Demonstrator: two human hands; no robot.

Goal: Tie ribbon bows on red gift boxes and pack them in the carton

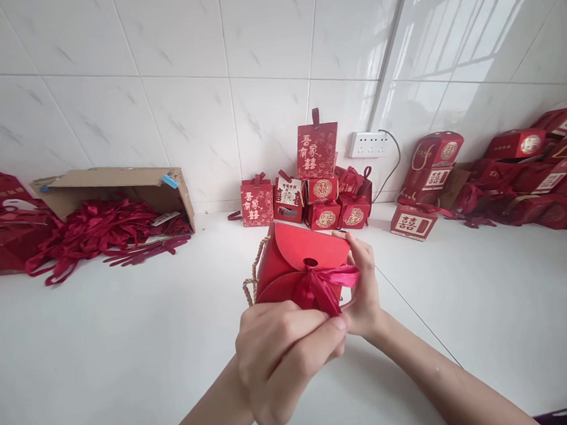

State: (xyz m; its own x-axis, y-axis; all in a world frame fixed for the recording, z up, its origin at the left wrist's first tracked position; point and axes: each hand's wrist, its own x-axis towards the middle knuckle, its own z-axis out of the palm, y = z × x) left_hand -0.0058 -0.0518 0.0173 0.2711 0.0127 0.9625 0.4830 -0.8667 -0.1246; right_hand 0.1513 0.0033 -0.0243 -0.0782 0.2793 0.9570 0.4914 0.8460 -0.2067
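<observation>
A red gift box (309, 243) is held up in front of me, its rounded flaps folded over each other around a small dark hole. Through the flaps runs a shiny crimson ribbon (327, 279), and a twisted tan cord handle (252, 276) hangs along the left side. My left hand (288, 354) is closed, pinching the ribbon's end between thumb and finger. Gripping the box by its right side is my right hand (365, 284), fingers curled round behind it. The box's back and underside are hidden.
Left stands an open cardboard box (111, 176) spilling crimson ribbons (104, 228). Small red boxes (323, 190) are stacked by the tiled wall, near a white power strip (369, 144) with a cable. More red boxes (518, 176) pile up at right, red bags (3, 225) at far left.
</observation>
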